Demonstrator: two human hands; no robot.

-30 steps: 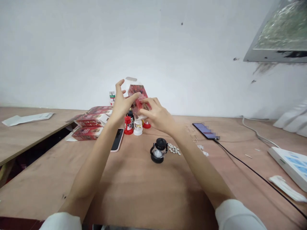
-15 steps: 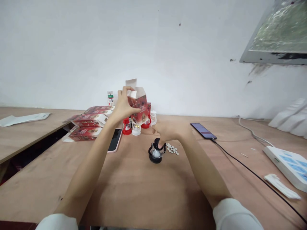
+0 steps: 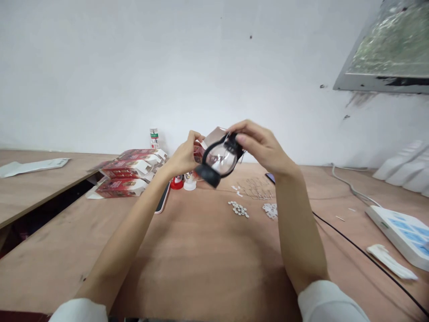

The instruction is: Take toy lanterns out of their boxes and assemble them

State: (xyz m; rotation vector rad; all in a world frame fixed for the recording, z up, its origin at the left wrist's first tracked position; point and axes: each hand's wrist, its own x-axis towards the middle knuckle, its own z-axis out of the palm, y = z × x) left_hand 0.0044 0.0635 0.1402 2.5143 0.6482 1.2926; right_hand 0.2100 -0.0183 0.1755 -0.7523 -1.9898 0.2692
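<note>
Raised above the table, a small black lantern (image 3: 221, 158) with a clear globe is tilted, its base pointing down and left. My right hand (image 3: 259, 143) grips it by the top, fingers closed. Behind it my left hand (image 3: 186, 154) is wrapped round a red printed box (image 3: 198, 152) with its pale flap (image 3: 214, 135) standing up. The lantern hides most of this box. Just below my left hand stand a red lantern (image 3: 177, 182) and a white lantern (image 3: 190, 181), both partly covered.
Several red boxes (image 3: 122, 172) lie piled at the left, by a phone (image 3: 163, 199). Button cells (image 3: 238, 209), thin wire pieces (image 3: 256, 188) and small white parts (image 3: 270, 210) lie mid-table. A black cable (image 3: 355, 250) and a white device (image 3: 400, 232) are on the right.
My right hand has lifted the black lantern off the table and tilted it near the box. My left hand has lowered the box and turned its opening toward the right.
</note>
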